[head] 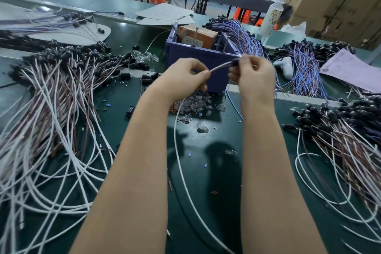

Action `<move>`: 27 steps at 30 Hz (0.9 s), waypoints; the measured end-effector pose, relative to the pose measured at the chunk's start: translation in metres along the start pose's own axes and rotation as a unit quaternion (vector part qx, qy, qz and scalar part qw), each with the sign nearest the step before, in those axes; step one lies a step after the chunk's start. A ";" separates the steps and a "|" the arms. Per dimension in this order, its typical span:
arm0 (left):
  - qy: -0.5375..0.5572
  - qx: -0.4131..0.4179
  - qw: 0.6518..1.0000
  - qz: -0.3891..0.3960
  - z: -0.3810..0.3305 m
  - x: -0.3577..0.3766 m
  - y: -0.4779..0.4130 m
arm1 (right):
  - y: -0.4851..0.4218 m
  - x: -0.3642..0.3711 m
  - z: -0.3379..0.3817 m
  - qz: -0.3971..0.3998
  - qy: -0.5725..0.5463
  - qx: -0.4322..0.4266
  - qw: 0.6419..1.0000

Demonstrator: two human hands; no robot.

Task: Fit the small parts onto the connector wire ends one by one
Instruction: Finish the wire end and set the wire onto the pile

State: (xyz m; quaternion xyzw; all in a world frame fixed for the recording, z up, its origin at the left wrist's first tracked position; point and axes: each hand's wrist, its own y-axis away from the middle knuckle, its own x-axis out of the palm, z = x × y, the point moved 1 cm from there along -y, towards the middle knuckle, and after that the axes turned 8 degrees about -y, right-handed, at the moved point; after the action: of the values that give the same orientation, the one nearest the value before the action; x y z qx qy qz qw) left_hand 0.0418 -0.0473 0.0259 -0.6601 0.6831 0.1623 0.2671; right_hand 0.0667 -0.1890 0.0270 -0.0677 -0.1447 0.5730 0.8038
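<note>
Both hands are raised in front of the purple bin, holding one connector wire between them. My left hand pinches the wire's white and brown leads. My right hand grips the black socket end. The white lead hangs down and loops across the green table. A heap of small clear glass bulbs lies just below my hands, with one loose bulb nearer me. Whether a bulb sits in the held socket is hidden by my fingers.
A purple bin with an orange box stands behind my hands. Big piles of white and brown socket wires lie left and right. Blue wire bundles, a white controller, a paper sheet and a bottle sit at the back right.
</note>
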 end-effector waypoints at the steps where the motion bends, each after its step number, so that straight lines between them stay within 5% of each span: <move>1: -0.013 -0.019 1.000 0.014 0.003 -0.002 0.001 | -0.005 -0.008 -0.002 -0.064 -0.020 0.010 0.998; 4: -0.042 -0.055 0.998 -0.015 0.010 -0.013 0.000 | -0.015 -0.030 -0.009 -0.211 -0.011 0.045 0.976; 7: -0.059 -0.057 0.995 -0.060 0.011 -0.019 0.000 | -0.015 -0.034 -0.011 -0.241 0.032 0.031 0.969; 9: -0.059 -0.033 0.996 -0.066 0.006 -0.020 0.000 | -0.008 -0.027 -0.005 -0.182 0.153 -0.039 0.971; 11: -0.067 -0.001 0.996 -0.063 -0.003 -0.019 0.002 | -0.001 -0.014 0.004 -0.030 0.217 -0.106 0.970; 13: -0.082 0.032 0.993 -0.077 -0.012 -0.018 0.002 | 0.009 0.003 0.011 0.157 0.231 -0.095 0.956; 15: -0.095 0.041 0.989 -0.107 -0.017 -0.015 0.002 | 0.017 0.014 0.011 0.258 0.247 -0.066 0.932; 20: -0.156 -0.026 0.936 -0.313 -0.019 -0.024 0.000 | 0.011 0.010 0.002 0.167 0.228 -0.071 0.956; 21: -0.115 -0.026 0.947 -0.298 -0.018 -0.025 -0.001 | 0.009 0.007 0.001 0.134 0.209 -0.066 0.966; 25: 0.049 -0.138 0.989 -0.033 -0.015 -0.011 -0.001 | 0.006 0.002 0.001 0.080 0.110 -0.015 0.991; 27: 0.164 -0.168 0.971 -0.036 -0.015 -0.005 -0.005 | 0.006 0.000 0.002 0.103 0.098 0.016 0.990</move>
State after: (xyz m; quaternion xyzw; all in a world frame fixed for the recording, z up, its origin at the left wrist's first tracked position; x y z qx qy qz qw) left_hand 0.0449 -0.0522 0.0413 -0.7371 0.6566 0.1545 0.0421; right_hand 0.0610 -0.1875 0.0271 -0.1252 -0.0478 0.6459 0.7516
